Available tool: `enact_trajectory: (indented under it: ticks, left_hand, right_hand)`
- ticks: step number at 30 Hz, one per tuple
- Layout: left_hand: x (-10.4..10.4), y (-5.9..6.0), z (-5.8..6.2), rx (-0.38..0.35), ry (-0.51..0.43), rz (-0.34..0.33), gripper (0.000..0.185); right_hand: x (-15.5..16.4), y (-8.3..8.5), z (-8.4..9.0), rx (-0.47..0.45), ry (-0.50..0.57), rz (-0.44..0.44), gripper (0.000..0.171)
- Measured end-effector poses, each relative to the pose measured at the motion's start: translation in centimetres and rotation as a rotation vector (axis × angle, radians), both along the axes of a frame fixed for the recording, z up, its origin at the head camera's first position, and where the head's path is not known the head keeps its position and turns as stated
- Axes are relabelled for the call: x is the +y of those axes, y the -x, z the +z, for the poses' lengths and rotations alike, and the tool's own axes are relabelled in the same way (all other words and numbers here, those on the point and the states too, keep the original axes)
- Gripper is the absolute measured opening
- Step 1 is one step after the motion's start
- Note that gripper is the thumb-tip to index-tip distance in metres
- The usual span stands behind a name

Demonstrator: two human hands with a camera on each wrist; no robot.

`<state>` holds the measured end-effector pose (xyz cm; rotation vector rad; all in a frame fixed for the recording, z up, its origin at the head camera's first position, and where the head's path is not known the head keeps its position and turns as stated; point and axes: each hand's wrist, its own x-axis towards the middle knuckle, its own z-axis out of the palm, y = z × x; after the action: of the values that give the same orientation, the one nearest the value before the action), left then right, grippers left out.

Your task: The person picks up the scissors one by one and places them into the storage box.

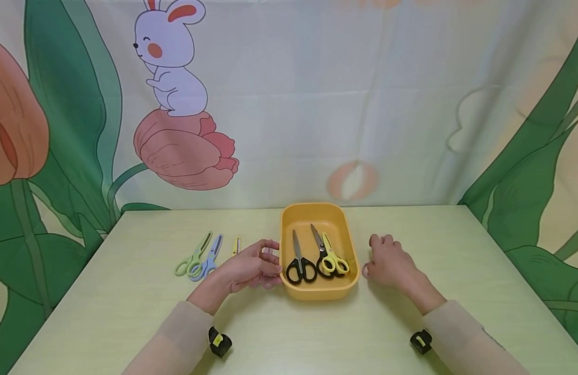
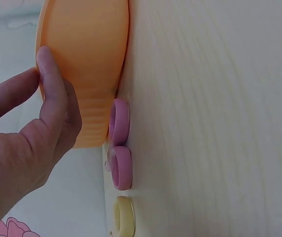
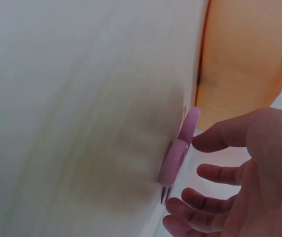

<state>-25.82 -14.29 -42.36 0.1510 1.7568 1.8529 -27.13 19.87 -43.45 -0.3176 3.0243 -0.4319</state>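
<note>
My left hand [image 1: 251,269] rests on the pale green table [image 1: 129,302] at nine o'clock of the shallow orange plastic tray [image 1: 317,293], fingers loosely curved, thumb and fingertips [image 2: 47,69] touching the tray's outer wall; they lie against it rather than clamp it. Under this hand, against the foot of the tray, the left wrist view shows pink plastic scissors [image 2: 120,148] lying flat, with a pale yellow ring handle [image 2: 123,216] just beside them; I touch neither.

My right hand [image 1: 387,263] sits at three o'clock of the tray, just beside its wall, fingers relaxed and spread, holding nothing. In the right wrist view a second pair of pink-handled scissors [image 3: 178,153] lies on the table near my fingertips [image 3: 215,173]; whether I touch them I cannot tell.

The tray stands at the middle of the table, straight ahead at twelve o'clock. Inside it lie black-handled scissors with steel blades [image 1: 300,263] on the nine o'clock side, and yellow-handled scissors [image 1: 334,259] on the three o'clock side, partly over another black-handled pair [image 1: 319,250], blades all toward twelve.

Farther toward nine o'clock lie green plastic scissors [image 1: 191,257] and blue plastic scissors [image 1: 207,257] side by side, then a small yellow piece [image 1: 236,246] near my left fingers.
</note>
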Motion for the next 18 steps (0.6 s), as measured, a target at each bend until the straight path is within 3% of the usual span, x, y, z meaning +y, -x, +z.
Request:
enact_trajectory:
  ticks: [9,14,18]
  left_hand:
    - [0.0,0.0,-0.1,0.004,-0.001,-0.001,0.062]
    - [0.0,0.1,-0.2,0.005,0.005,0.003,0.061]
    - [0.0,0.1,-0.2,0.003,0.003,0.004,0.061]
  right_hand:
    - [0.8,0.4,-0.4,-0.034,-0.029,0.017,0.069]
    - [1.0,0.8,-0.4,-0.058,-0.029,0.009,0.058]
    - [1.3,1.0,-0.3,-0.061,-0.036,0.0,0.06]
